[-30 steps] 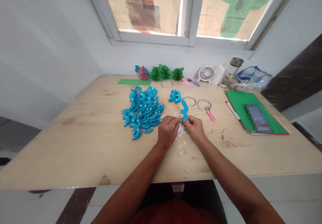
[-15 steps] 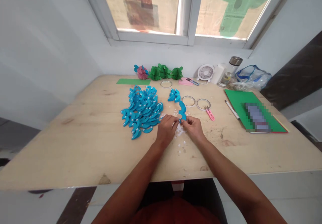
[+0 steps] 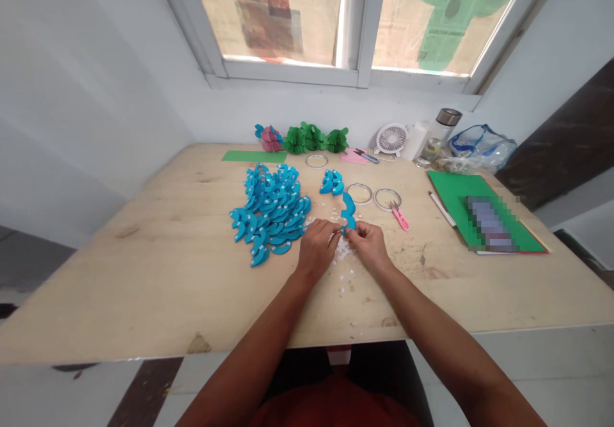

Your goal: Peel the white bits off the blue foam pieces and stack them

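Observation:
My left hand [image 3: 317, 243] and my right hand [image 3: 368, 243] meet near the middle of the table, fingers pinched. Between their fingertips is the lower end of a blue curved paper piece [image 3: 348, 221]; the fingers cover part of it. Another blue paper curve [image 3: 348, 203] lies just beyond, touching or overlapping it; I cannot tell which. To the left of my left hand is a big heap of blue paper crescents [image 3: 273, 206] with small white tabs. A smaller blue cluster [image 3: 332, 182] sits farther back. White paper bits [image 3: 343, 248] are scattered beneath my hands.
Tape rolls [image 3: 359, 185] and pink-handled snips [image 3: 399, 215] lie to the right. Farther right are a pen [image 3: 442, 209] and green sheets [image 3: 460, 200] under a blurred-out object. Green paper shapes [image 3: 311, 138], a small fan [image 3: 392, 139] and a bottle [image 3: 437, 136] stand along the back.

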Motion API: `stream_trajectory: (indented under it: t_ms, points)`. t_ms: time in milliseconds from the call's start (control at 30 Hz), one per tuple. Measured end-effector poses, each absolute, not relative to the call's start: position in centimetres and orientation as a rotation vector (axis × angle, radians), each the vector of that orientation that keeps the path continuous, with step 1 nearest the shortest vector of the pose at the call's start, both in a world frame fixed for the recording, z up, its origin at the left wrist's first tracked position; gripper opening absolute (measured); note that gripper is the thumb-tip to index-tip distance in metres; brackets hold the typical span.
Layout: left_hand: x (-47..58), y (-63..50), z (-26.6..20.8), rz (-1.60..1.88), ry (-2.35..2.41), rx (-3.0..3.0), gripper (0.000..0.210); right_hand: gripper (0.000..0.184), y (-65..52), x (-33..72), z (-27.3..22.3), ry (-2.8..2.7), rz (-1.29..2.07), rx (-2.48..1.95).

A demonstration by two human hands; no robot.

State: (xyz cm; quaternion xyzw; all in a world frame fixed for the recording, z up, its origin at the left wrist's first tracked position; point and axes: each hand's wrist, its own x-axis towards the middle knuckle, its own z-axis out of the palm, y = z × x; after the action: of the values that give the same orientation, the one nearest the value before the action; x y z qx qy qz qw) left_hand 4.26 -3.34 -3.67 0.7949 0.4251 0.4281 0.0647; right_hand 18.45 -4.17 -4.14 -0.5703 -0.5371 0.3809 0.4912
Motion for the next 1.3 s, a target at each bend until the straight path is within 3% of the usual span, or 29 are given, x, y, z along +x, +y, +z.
stream_trajectory:
  t_ms: [467,800,1300]
  points:
    - [3.82,-2.85,-3.87,1.028,1.284,2.487,0.013,0.03,-4.28,18.4,-4.02,-1.351,0.907,-1.43]
    - [4.1,-3.44,-3.39,1.227,1.343,2.151,0.007,0.034,-4.09,18.57,-4.37,-1.298,0.861,-1.431]
    - [4.1,-3.26,-3.45,1.166,1.333,2.517,0.016,0.034,-4.42,18.28,-3.79,-1.388,0.824,-1.459]
